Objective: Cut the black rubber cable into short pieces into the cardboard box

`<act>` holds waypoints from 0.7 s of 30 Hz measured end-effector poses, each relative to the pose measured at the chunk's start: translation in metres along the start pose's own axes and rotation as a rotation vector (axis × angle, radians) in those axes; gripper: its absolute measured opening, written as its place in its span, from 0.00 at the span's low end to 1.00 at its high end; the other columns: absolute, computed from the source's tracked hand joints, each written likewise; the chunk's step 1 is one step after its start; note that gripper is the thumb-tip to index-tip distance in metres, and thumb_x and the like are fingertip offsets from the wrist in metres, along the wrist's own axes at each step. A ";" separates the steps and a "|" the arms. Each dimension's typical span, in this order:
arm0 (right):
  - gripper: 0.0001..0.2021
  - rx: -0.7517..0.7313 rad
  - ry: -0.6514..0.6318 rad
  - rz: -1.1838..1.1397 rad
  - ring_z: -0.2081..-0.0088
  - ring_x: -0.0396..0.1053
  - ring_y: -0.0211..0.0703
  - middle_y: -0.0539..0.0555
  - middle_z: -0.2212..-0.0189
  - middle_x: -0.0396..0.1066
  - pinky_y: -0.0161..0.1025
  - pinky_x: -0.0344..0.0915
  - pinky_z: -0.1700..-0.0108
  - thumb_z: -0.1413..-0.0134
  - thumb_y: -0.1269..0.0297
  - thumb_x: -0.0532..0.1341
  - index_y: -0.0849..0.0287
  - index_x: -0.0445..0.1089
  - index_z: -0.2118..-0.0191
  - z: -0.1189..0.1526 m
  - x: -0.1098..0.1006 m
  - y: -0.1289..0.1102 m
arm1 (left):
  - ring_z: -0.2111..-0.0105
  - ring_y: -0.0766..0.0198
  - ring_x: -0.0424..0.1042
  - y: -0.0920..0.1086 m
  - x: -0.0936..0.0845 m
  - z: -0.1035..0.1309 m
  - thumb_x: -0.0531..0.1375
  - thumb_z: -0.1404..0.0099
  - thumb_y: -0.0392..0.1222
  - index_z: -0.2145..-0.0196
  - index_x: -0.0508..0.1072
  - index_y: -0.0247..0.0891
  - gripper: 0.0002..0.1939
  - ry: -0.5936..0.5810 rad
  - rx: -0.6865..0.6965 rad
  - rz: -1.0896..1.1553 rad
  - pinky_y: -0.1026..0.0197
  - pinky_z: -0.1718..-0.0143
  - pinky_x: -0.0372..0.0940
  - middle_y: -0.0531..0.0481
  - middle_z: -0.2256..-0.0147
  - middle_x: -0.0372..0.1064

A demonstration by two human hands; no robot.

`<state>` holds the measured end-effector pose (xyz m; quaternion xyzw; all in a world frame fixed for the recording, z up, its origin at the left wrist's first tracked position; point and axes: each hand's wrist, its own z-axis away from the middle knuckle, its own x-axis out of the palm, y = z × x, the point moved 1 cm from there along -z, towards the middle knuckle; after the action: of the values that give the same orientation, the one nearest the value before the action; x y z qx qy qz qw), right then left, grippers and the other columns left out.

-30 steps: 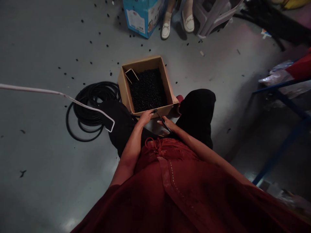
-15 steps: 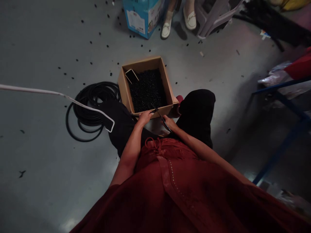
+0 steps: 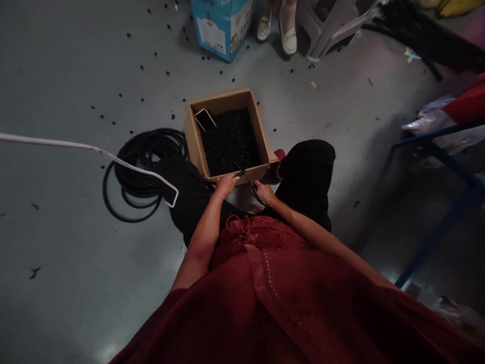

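An open cardboard box [image 3: 194,139] stands on the floor between my knees, holding many small black pieces [image 3: 231,141] and a dark flat rectangle with a pale rim [image 3: 205,120] in its back left corner. At the box's near edge my left hand [image 3: 226,185] is closed on a black tube, whose end sticks out toward the right. Just right of it, my right hand [image 3: 263,193] is closed round the handles of dark scissors [image 3: 247,178]. The blades point up and left, beside the tube's end. A coil of black tube [image 3: 131,189] lies left of the box.
Beyond the box are a blue carton [image 3: 212,30], another person's feet in pale shoes [image 3: 289,40] and a plastic stool [image 3: 322,30]. A white cord [image 3: 56,141] crosses from the left to my knee. A blue metal frame [image 3: 435,247] stands at the right. Black bits dot the floor.
The other person's feet have shifted, one moving back and the other a little forward and left. My hands, the scissors and the box look almost unmoved.
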<state>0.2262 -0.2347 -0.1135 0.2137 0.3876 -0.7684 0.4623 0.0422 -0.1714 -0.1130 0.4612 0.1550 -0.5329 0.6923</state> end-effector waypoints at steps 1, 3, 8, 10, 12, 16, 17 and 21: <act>0.13 0.002 0.005 0.000 0.58 0.74 0.54 0.61 0.61 0.78 0.37 0.59 0.62 0.38 0.58 0.56 0.55 0.70 0.51 0.000 0.000 0.000 | 0.45 0.51 0.72 0.000 0.000 0.000 0.50 0.25 0.46 0.46 0.76 0.35 0.20 0.004 0.001 0.006 0.56 0.47 0.62 0.38 0.47 0.75; 0.13 0.006 0.017 -0.002 0.58 0.74 0.54 0.61 0.60 0.78 0.37 0.59 0.62 0.38 0.58 0.56 0.55 0.70 0.51 -0.001 0.001 0.000 | 0.44 0.52 0.72 0.000 0.000 -0.001 0.50 0.25 0.46 0.45 0.75 0.36 0.21 0.010 0.007 0.020 0.57 0.47 0.63 0.39 0.46 0.74; 0.13 -0.004 0.027 -0.033 0.59 0.74 0.51 0.59 0.62 0.78 0.36 0.59 0.64 0.36 0.55 0.55 0.56 0.71 0.55 -0.002 0.001 0.001 | 0.44 0.54 0.71 -0.002 0.001 -0.002 0.50 0.25 0.45 0.42 0.74 0.37 0.21 0.033 0.024 0.057 0.57 0.45 0.62 0.40 0.45 0.74; 0.14 -0.012 0.023 -0.055 0.62 0.74 0.49 0.57 0.65 0.78 0.35 0.60 0.65 0.35 0.53 0.54 0.55 0.71 0.55 -0.001 0.000 0.001 | 0.43 0.55 0.71 -0.003 0.001 -0.003 0.49 0.25 0.44 0.41 0.72 0.37 0.21 0.046 0.026 0.071 0.58 0.43 0.62 0.41 0.44 0.73; 0.15 -0.020 0.018 -0.097 0.66 0.74 0.46 0.54 0.67 0.77 0.35 0.61 0.67 0.34 0.51 0.52 0.55 0.70 0.54 -0.001 0.000 0.001 | 0.41 0.57 0.69 -0.004 0.002 -0.005 0.49 0.25 0.42 0.39 0.70 0.36 0.22 0.061 0.021 0.082 0.58 0.41 0.60 0.40 0.42 0.71; 0.18 -0.043 0.013 -0.238 0.66 0.74 0.45 0.53 0.65 0.77 0.35 0.65 0.64 0.34 0.48 0.52 0.55 0.68 0.50 -0.002 0.002 0.004 | 0.37 0.58 0.64 -0.007 0.003 -0.009 0.48 0.25 0.39 0.36 0.66 0.32 0.24 0.085 0.010 0.099 0.58 0.37 0.57 0.38 0.38 0.67; 0.19 -0.056 0.013 -0.259 0.64 0.74 0.45 0.54 0.64 0.77 0.36 0.65 0.63 0.34 0.48 0.53 0.55 0.68 0.49 -0.002 0.003 0.005 | 0.36 0.58 0.64 -0.007 0.003 -0.009 0.48 0.25 0.39 0.36 0.66 0.32 0.24 0.090 0.009 0.102 0.58 0.36 0.56 0.38 0.38 0.67; 0.22 -0.119 -0.005 -0.271 0.56 0.74 0.50 0.57 0.57 0.76 0.38 0.65 0.56 0.36 0.45 0.54 0.56 0.66 0.47 -0.002 0.007 0.008 | 0.36 0.58 0.64 -0.008 0.004 -0.011 0.48 0.26 0.38 0.37 0.67 0.30 0.24 0.100 0.018 0.109 0.59 0.36 0.56 0.37 0.38 0.67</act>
<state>0.2302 -0.2388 -0.1225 0.1297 0.4565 -0.8000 0.3672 0.0396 -0.1651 -0.1252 0.5010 0.1593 -0.4722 0.7076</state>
